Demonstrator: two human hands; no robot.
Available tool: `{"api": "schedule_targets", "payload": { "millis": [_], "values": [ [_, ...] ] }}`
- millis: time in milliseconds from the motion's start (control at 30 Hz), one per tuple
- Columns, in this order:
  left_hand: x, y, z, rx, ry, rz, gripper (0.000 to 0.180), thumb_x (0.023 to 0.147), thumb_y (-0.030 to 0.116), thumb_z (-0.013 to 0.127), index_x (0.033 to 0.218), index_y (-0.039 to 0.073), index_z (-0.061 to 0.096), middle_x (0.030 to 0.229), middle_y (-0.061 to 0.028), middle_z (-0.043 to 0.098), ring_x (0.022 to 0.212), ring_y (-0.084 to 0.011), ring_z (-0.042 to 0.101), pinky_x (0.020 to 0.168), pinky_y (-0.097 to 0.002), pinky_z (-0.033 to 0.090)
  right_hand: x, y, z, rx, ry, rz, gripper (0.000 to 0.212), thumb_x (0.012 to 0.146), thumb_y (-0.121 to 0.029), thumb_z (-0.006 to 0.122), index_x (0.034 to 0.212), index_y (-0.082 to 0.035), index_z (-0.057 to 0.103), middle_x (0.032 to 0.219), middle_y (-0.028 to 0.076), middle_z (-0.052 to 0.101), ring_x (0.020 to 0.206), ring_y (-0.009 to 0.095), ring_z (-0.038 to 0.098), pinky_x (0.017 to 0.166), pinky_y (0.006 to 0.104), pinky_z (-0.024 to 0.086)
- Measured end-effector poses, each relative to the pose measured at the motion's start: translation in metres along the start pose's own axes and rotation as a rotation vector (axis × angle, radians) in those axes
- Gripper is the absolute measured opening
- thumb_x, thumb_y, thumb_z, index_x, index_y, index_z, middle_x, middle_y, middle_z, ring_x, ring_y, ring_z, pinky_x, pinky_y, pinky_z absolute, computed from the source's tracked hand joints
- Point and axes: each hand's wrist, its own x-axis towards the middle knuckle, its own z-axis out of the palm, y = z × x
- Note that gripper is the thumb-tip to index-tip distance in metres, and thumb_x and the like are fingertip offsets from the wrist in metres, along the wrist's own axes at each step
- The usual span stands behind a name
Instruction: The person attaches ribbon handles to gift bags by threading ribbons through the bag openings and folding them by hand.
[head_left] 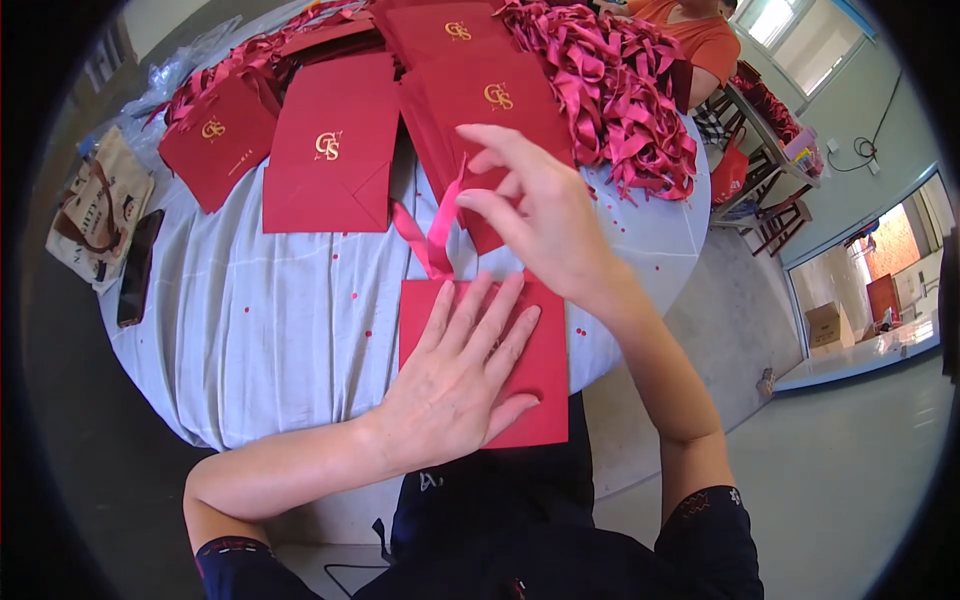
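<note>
Red bag (545,375), left hand (452,385) atop, pink ribbon (443,228) by right hand (552,212)

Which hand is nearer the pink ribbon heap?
Right. The right hand is raised this side of the ribbon heap; the left hand lies farther back, on a red bag.

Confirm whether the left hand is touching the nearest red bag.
Touching: the head view shows the left hand lying palm-down on the nearest red bag.
</note>
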Motion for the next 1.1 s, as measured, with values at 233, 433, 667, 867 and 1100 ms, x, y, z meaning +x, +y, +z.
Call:
{"api": "schedule_targets", "payload": {
  "millis": [233, 433, 667, 867, 1100],
  "values": [
    [-0.004, 0.001, 0.005, 0.085, 0.175, 0.285, 0.038, 0.081, 0.018, 0.068, 0.114, 0.0, 0.063, 0.114, -0.015, 0.061, 0.107, -0.0291, 0.059, 0.094, -0.0414, 0.046, -0.03, -0.005, -0.035, 0.075, -0.168, 0.135, 0.021, 0.083, -0.001, 0.067, 0.104, -0.001, 0.061, 0.076, 0.001, 0.054, 0.063, 0.005, 0.045, 0.055, 0.0202, 0.038],
    [-0.005, 0.001, 0.008, 0.055, 0.165, 0.262, 0.038, 0.079, 0.018, 0.069, 0.112, -0.001, 0.063, 0.114, -0.0153, 0.061, 0.105, -0.0294, 0.058, 0.094, -0.0417, 0.045, -0.051, -0.006, -0.033, -0.043, -0.38, 0.107, 0.015, 0.078, -0.008, 0.072, 0.085, 0.0, 0.061, 0.079, 0.01, 0.057, 0.065, 0.018, 0.058, 0.06, 0.0304, 0.047],
    [-0.005, 0.001, 0.008, 0.06, 0.15, 0.266, 0.036, 0.08, 0.016, 0.068, 0.112, -0.001, 0.063, 0.112, -0.015, 0.061, 0.106, -0.0291, 0.058, 0.095, -0.0418, 0.045, -0.052, -0.01, -0.028, -0.104, -0.376, 0.126, 0.012, 0.079, -0.006, 0.069, 0.082, 0.001, 0.059, 0.075, 0.01, 0.057, 0.063, 0.02, 0.059, 0.059, 0.0301, 0.047],
    [-0.004, 0.001, 0.007, 0.068, 0.157, 0.255, 0.036, 0.08, 0.015, 0.067, 0.111, 0.0, 0.063, 0.111, -0.0144, 0.061, 0.105, -0.0284, 0.058, 0.095, -0.0412, 0.045, -0.046, -0.009, -0.031, -0.029, -0.43, 0.108, 0.009, 0.083, -0.004, 0.064, 0.083, 0.002, 0.057, 0.072, 0.012, 0.058, 0.063, 0.017, 0.059, 0.058, 0.0312, 0.046],
    [-0.005, 0.001, 0.006, 0.061, 0.149, 0.265, 0.034, 0.08, 0.015, 0.066, 0.112, 0.0, 0.063, 0.111, -0.0139, 0.061, 0.103, -0.0274, 0.059, 0.093, -0.0399, 0.045, -0.044, 0.001, -0.031, 0.098, -0.548, 0.216, 0.01, 0.088, -0.008, 0.06, 0.087, 0.0, 0.054, 0.07, 0.01, 0.058, 0.065, 0.02, 0.06, 0.059, 0.0338, 0.045]
  ]
}}
